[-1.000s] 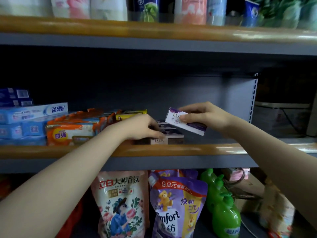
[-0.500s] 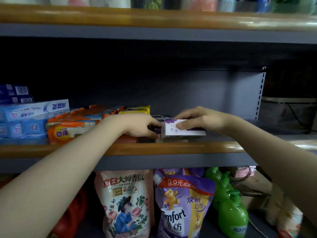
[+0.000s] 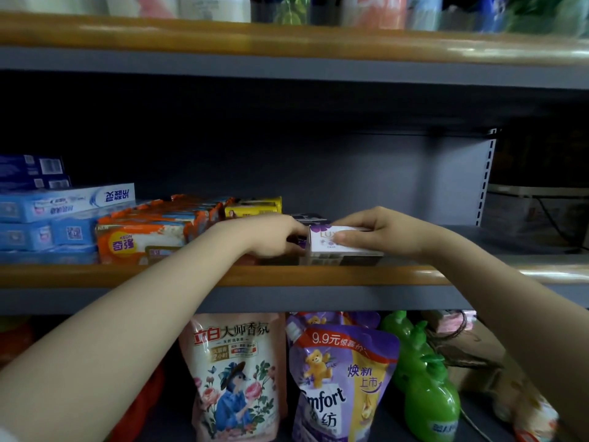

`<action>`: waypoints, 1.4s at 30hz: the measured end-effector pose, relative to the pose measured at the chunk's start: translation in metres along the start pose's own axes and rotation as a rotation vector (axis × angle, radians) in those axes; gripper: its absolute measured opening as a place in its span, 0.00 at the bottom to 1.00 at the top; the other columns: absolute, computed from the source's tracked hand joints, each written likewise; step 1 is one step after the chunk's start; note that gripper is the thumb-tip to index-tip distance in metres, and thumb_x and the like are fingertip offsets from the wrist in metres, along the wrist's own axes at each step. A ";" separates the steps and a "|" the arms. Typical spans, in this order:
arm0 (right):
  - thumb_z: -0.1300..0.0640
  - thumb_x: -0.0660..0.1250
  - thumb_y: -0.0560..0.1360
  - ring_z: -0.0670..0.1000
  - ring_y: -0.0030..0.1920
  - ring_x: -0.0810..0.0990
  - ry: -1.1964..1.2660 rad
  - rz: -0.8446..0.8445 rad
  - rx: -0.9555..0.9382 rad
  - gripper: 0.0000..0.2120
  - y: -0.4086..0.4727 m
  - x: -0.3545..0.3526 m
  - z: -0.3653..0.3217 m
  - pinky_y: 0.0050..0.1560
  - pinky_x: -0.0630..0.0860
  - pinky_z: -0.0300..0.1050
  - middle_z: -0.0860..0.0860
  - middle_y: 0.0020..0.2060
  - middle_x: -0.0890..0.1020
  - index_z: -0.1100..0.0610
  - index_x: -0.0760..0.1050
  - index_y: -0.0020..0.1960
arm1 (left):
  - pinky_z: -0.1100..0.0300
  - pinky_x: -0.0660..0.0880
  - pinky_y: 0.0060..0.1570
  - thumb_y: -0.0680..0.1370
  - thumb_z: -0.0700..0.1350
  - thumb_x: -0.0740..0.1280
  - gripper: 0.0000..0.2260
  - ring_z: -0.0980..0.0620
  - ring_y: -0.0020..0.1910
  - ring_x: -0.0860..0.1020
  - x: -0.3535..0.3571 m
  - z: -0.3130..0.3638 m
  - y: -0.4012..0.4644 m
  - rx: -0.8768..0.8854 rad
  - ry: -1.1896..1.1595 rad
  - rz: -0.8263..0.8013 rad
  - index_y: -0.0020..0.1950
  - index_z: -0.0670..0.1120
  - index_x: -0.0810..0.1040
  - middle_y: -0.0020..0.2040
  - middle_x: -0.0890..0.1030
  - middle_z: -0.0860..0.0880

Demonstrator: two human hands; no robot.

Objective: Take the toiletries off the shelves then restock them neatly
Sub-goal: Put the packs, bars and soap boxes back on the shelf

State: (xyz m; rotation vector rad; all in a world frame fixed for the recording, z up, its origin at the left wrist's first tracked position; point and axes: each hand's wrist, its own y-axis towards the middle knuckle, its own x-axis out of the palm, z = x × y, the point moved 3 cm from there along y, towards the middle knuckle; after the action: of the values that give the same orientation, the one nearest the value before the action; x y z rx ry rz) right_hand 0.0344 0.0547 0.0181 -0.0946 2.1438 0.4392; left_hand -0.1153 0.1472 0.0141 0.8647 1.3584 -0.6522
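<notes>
Purple-and-white soap box (image 3: 338,242) sits centre frame atop a second box on the wooden-edged shelf (image 3: 127,275), pinched by the right hand (image 3: 379,232). Left hand (image 3: 271,237) is closed on dark boxes just beside it. Risk: releasing off-square could tip the stack over the shelf edge.

The middle shelf (image 3: 223,275) is loaded at its left end with blue toothpaste boxes (image 3: 47,215) — orange packets (image 3: 149,234) beside them, soap boxes (image 3: 344,250) stacked near the front edge.

White-and-purple soap box (image 3: 331,242) flat atop stacked boxes (image 3: 344,258)
</notes>
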 end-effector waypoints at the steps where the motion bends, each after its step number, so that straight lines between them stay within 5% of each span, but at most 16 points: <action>1: 0.42 0.62 0.70 0.40 0.45 0.79 -0.012 -0.004 -0.002 0.16 0.000 0.000 -0.001 0.45 0.73 0.32 0.43 0.46 0.82 0.45 0.77 0.55 | 0.55 0.69 0.62 0.79 0.48 0.61 0.18 0.50 0.63 0.72 0.000 0.001 0.001 0.000 0.019 0.011 0.69 0.54 0.68 0.68 0.72 0.52; 9: 0.45 0.63 0.70 0.43 0.53 0.77 -0.025 0.029 -0.089 0.17 0.002 0.005 -0.006 0.53 0.74 0.36 0.43 0.52 0.79 0.46 0.76 0.57 | 0.60 0.66 0.63 0.81 0.44 0.58 0.18 0.53 0.65 0.70 -0.006 -0.027 -0.015 -0.024 0.095 0.038 0.69 0.56 0.68 0.69 0.71 0.54; 12: 0.39 0.63 0.70 0.43 0.54 0.78 0.021 -0.115 0.014 0.20 0.007 0.004 -0.009 0.57 0.74 0.38 0.43 0.54 0.79 0.45 0.74 0.58 | 0.60 0.65 0.64 0.81 0.42 0.56 0.17 0.52 0.66 0.70 -0.014 -0.036 -0.026 -0.053 0.045 0.219 0.69 0.55 0.70 0.68 0.72 0.52; 15: 0.35 0.54 0.74 0.45 0.62 0.74 0.138 0.032 0.137 0.28 0.026 -0.011 0.004 0.69 0.64 0.47 0.46 0.62 0.77 0.51 0.73 0.64 | 0.58 0.66 0.65 0.81 0.43 0.56 0.16 0.50 0.66 0.70 -0.019 -0.048 -0.022 -0.094 0.021 0.304 0.68 0.52 0.72 0.68 0.73 0.49; 18: 0.45 0.49 0.81 0.49 0.67 0.70 0.149 0.144 0.219 0.23 0.060 -0.022 0.023 0.71 0.62 0.50 0.50 0.66 0.74 0.55 0.71 0.66 | 0.60 0.66 0.63 0.82 0.44 0.54 0.16 0.51 0.66 0.71 -0.022 -0.047 -0.007 -0.101 0.035 0.265 0.68 0.50 0.71 0.68 0.73 0.49; 23: 0.50 0.54 0.81 0.53 0.73 0.60 -0.152 -0.074 0.312 0.21 0.106 -0.020 0.058 0.74 0.55 0.51 0.49 0.73 0.63 0.52 0.63 0.73 | 0.61 0.69 0.63 0.81 0.52 0.54 0.15 0.61 0.58 0.75 -0.030 -0.034 -0.007 0.002 -0.374 0.354 0.64 0.53 0.73 0.58 0.78 0.57; 27: 0.52 0.52 0.82 0.54 0.71 0.64 -0.275 -0.186 0.357 0.19 0.114 -0.007 0.058 0.72 0.57 0.49 0.52 0.71 0.67 0.53 0.64 0.72 | 0.65 0.70 0.61 0.74 0.67 0.54 0.24 0.67 0.58 0.73 -0.029 -0.009 -0.017 0.160 -0.407 0.196 0.62 0.58 0.75 0.58 0.77 0.64; 30: 0.58 0.52 0.82 0.56 0.70 0.64 -0.303 -0.186 0.388 0.20 0.108 -0.006 0.059 0.69 0.59 0.46 0.56 0.71 0.65 0.60 0.60 0.73 | 0.77 0.67 0.54 0.75 0.61 0.62 0.18 0.72 0.55 0.71 -0.021 0.003 -0.017 0.175 -0.342 0.178 0.64 0.59 0.73 0.56 0.73 0.68; 33: 0.53 0.52 0.82 0.56 0.70 0.66 -0.402 -0.231 0.331 0.21 0.104 -0.008 0.066 0.72 0.59 0.51 0.56 0.71 0.66 0.56 0.60 0.73 | 0.81 0.65 0.48 0.74 0.55 0.66 0.20 0.73 0.50 0.69 -0.013 0.004 -0.016 0.119 -0.326 0.261 0.66 0.59 0.71 0.54 0.71 0.69; 39: 0.46 0.51 0.81 0.53 0.72 0.63 -0.533 -0.240 0.342 0.23 0.087 -0.021 0.075 0.73 0.56 0.48 0.50 0.73 0.63 0.51 0.58 0.74 | 0.75 0.72 0.49 0.72 0.53 0.69 0.18 0.70 0.52 0.74 -0.016 0.003 -0.030 0.069 -0.363 0.284 0.62 0.60 0.74 0.52 0.75 0.69; 42: 0.45 0.52 0.80 0.51 0.70 0.65 -0.258 -0.048 0.216 0.21 0.069 -0.031 0.054 0.70 0.61 0.46 0.47 0.71 0.67 0.48 0.62 0.72 | 0.65 0.76 0.52 0.72 0.52 0.69 0.16 0.67 0.53 0.75 -0.015 0.003 -0.036 0.064 -0.398 0.297 0.59 0.61 0.75 0.52 0.78 0.66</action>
State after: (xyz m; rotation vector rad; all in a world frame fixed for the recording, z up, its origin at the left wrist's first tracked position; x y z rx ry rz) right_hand 0.0788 0.1343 0.0344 0.0316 1.9166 0.1785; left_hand -0.1449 0.1240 0.0233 0.9097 0.8370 -0.5994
